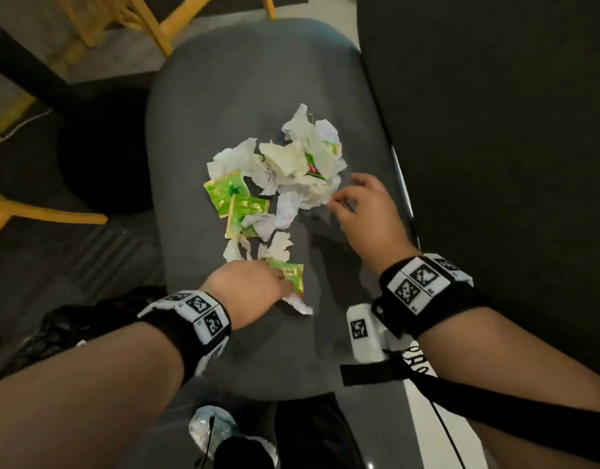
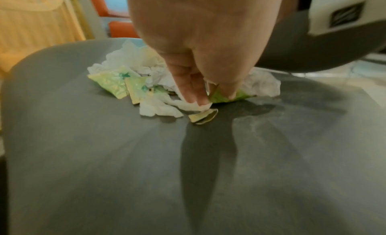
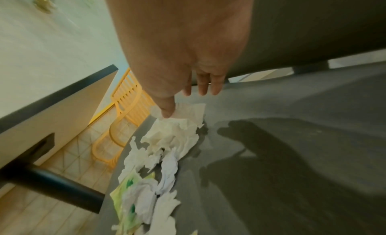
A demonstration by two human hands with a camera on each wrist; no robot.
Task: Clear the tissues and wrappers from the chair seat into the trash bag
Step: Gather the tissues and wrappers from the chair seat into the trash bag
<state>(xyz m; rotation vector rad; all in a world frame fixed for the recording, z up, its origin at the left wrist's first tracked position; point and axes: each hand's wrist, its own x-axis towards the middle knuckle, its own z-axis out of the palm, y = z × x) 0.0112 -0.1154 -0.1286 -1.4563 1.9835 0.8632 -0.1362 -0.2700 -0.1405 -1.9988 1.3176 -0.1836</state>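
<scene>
No legible text (wrapper [image 1: 289, 273] print blurred).

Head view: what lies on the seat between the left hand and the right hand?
Between the left hand and right hand, head view shows crumpled tissues and bare grey chair seat; green wrappers lie further left.
</scene>
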